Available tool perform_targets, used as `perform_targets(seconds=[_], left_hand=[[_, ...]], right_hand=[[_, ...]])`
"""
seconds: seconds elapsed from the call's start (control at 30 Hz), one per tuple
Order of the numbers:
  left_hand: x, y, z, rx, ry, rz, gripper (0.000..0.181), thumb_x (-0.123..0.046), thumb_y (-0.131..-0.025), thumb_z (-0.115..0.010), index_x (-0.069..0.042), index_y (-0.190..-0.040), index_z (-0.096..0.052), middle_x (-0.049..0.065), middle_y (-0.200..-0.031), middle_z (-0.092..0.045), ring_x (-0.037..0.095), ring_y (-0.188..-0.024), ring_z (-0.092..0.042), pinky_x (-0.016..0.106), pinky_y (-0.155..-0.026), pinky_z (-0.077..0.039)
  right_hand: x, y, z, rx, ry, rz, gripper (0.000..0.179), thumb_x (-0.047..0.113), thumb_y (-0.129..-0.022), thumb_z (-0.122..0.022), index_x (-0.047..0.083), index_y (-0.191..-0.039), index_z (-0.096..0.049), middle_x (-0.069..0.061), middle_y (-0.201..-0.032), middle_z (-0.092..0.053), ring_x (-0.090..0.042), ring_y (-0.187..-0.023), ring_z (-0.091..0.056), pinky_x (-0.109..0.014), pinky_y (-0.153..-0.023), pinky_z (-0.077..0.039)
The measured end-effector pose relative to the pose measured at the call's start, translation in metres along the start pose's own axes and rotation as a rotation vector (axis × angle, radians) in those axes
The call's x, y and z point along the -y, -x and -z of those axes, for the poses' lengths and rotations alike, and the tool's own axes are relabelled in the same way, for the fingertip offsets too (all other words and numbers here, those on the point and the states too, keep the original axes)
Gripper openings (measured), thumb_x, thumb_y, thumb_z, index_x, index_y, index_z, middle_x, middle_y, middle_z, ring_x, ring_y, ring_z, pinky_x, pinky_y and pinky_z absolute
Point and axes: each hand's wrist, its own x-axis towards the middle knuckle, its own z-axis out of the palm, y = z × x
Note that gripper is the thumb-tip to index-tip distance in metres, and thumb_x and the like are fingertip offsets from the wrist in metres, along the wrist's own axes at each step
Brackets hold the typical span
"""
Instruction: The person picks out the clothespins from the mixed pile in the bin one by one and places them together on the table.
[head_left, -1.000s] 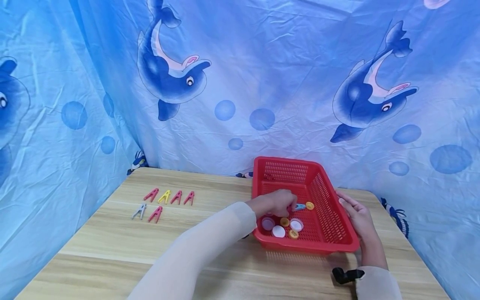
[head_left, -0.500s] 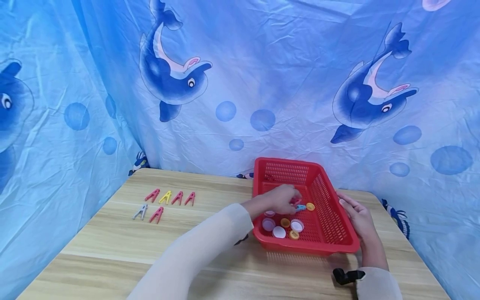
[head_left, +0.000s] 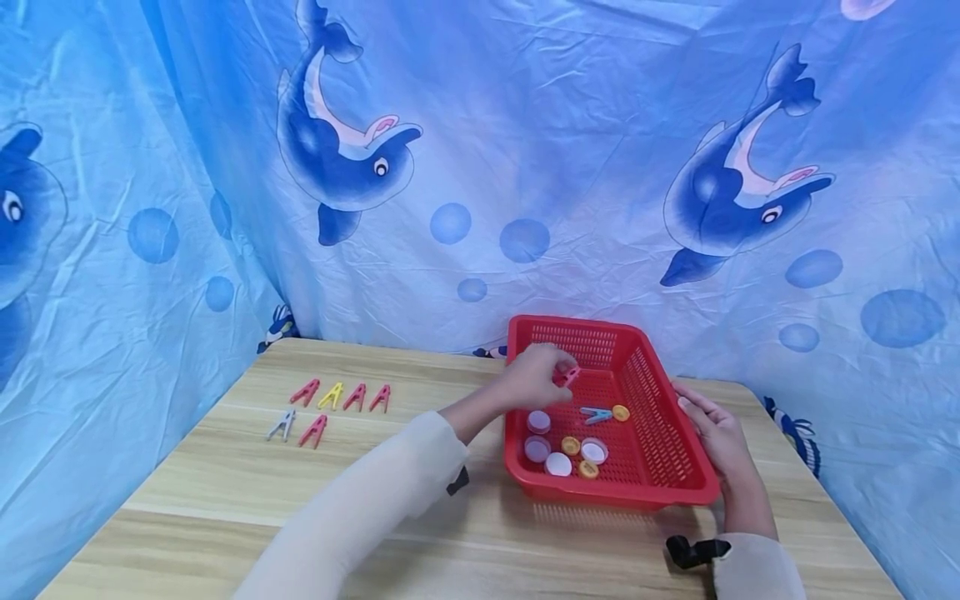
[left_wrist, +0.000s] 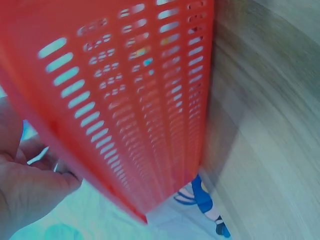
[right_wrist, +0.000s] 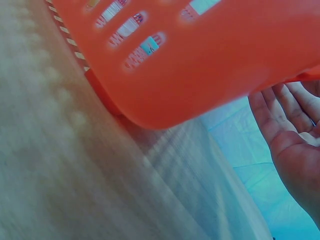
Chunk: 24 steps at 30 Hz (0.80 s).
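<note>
My left hand [head_left: 536, 377] is above the left part of a red plastic basket [head_left: 622, 497] and pinches a red clothespin [head_left: 572, 377] between thumb and fingers. In the left wrist view, the basket's slotted wall [left_wrist: 115, 100] hides that clothespin. Inside the basket lie a light blue clothespin [head_left: 597, 415], a yellow bottle cap [head_left: 620, 413] beside it, and several white, purple and yellow caps [head_left: 558, 464] toward the near left corner. My right hand [head_left: 717, 433] holds the basket's right rim, thumb at the edge; in the right wrist view its fingers [right_wrist: 295, 112] reach under the rim.
On the left of the wooden table [head_left: 225, 492], several clothespins lie in two rows: red ones [head_left: 305, 392], a yellow one [head_left: 331, 395] and a grey-white one [head_left: 281, 424]. A blue dolphin-print curtain [head_left: 480, 167] hangs behind the table and along its sides.
My left hand has risen from the basket's floor and moved back and left with the red clothespin, uncovering the blue clothespin and a purple cap. The right hand has stayed at the rim.
</note>
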Motion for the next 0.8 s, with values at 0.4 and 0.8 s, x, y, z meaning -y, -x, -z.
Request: perform_targets(seconds=[0.4, 0.8], left_hand=[[0.021, 0.031, 0.03, -0.173, 0.038, 0.092, 0.043, -0.013, -0.084, -0.08, -0.001, -0.124, -0.069, 0.005, -0.103, -0.066, 0.015, -0.089, -0.061, 0.023, -0.071, -0.056], [0.051, 0.068, 0.055, -0.248, 0.038, 0.141, 0.02, -0.011, -0.081, -0.077, -0.007, -0.101, -0.074, 0.004, -0.088, -0.066, 0.015, -0.074, -0.06, 0.029, -0.061, -0.053]], right_hand=[[0.001, 0.002, -0.002, -0.005, -0.003, 0.007, 0.069, 0.042, -0.099, -0.066, 0.019, -0.158, -0.04, 0.021, -0.113, -0.071, -0.006, -0.098, -0.073, -0.032, -0.08, -0.06], [0.002, 0.001, -0.001, -0.007, 0.002, -0.003, 0.07, 0.042, -0.1, -0.065, 0.017, -0.159, -0.038, 0.022, -0.111, -0.071, -0.006, -0.097, -0.072, -0.031, -0.079, -0.06]])
